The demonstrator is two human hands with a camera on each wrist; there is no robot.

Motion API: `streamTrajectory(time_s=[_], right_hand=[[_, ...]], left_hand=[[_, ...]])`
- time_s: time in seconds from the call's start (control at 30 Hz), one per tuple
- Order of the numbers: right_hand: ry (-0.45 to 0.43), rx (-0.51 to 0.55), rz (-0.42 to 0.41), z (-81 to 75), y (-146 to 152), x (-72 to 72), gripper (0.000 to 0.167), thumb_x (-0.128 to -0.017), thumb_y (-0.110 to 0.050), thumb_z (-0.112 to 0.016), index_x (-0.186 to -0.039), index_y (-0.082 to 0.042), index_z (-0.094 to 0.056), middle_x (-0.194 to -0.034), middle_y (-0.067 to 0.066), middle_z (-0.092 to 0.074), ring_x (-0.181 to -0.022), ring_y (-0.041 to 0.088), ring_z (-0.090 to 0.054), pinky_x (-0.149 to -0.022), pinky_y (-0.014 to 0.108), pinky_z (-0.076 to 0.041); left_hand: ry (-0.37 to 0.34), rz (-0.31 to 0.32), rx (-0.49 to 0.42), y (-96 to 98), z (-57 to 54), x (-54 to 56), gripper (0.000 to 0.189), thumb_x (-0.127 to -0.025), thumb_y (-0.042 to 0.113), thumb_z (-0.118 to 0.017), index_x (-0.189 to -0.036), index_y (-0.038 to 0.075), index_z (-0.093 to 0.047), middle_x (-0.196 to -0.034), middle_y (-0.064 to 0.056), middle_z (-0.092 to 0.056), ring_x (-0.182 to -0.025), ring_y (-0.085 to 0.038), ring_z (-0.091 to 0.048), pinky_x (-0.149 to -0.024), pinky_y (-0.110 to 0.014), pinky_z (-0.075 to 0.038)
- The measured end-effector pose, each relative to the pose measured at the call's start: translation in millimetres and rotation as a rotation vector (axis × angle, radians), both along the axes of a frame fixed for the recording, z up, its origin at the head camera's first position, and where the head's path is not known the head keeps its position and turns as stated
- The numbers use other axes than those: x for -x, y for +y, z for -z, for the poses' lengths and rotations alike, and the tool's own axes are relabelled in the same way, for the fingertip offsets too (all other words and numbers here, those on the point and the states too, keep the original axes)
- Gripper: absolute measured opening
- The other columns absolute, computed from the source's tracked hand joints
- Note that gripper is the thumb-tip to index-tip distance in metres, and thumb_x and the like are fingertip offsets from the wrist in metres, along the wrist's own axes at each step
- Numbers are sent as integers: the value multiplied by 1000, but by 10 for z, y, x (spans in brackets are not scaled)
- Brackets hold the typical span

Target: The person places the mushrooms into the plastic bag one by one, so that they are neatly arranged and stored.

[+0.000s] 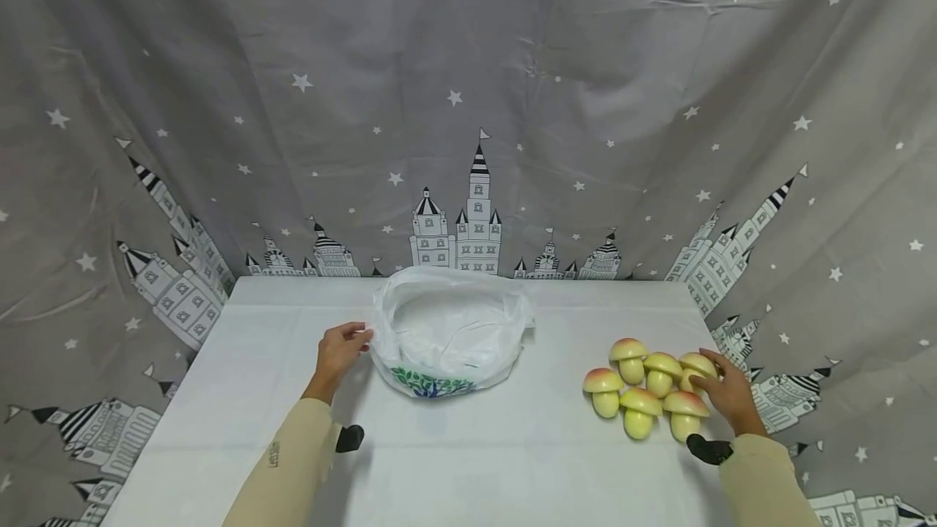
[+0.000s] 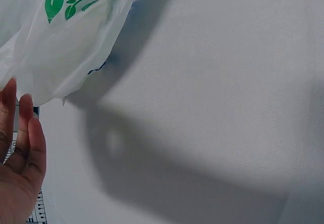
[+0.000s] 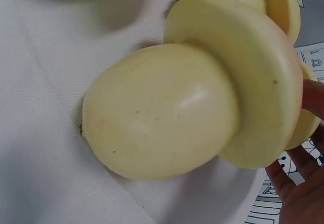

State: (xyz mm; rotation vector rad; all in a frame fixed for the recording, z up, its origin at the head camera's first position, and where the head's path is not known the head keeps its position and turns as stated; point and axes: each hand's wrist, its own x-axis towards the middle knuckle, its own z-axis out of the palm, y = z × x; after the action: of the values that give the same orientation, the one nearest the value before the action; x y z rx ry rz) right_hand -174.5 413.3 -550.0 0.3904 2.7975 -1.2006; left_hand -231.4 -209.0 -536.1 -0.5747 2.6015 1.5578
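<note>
A white plastic bag (image 1: 448,332) with a green and blue tree print sits with its mouth open on the table. My left hand (image 1: 342,354) pinches the bag's left rim; in the left wrist view its fingers (image 2: 23,133) reach the bag's edge. At the right, several yellow toy mushrooms (image 1: 640,409) with reddish-tinged caps lie grouped together. My right hand (image 1: 732,397) has thumb and fingers around the rearmost right mushroom (image 1: 698,368). A nearer mushroom (image 3: 162,112) covers most of that grip in the right wrist view.
A white cloth covers the table (image 1: 468,478). Behind it and along both sides hangs a grey curtain (image 1: 468,47) printed with stars and castles. The bag stands near the table's back edge, and the mushrooms lie near the right edge.
</note>
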Motion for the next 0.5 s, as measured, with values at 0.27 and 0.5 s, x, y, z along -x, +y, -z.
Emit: streamTrajectory(time_s=[0.27,0.5], right_hand=[[-17,60,51,2,-6,12,58,-95,-14,-56,-144,6,-32,-146,35,-27,-131,53,-27,-106,62,-31],[4,85,92,47,-2,31,55,-96,-12,-56,-143,6,-34,-147,33,-28,-133,51,-29,-107,58,-33]], left_hand=[[14,-3,-49,-4,-1,-9,33,-94,11,-61,-121,-8,-60,-100,-20,-67,-77,-18,-65,-67,-24,-54],[18,9,-35,-24,16,7,34,-94,12,-60,-121,-8,-60,-100,-21,-67,-77,-19,-66,-70,-27,-55]])
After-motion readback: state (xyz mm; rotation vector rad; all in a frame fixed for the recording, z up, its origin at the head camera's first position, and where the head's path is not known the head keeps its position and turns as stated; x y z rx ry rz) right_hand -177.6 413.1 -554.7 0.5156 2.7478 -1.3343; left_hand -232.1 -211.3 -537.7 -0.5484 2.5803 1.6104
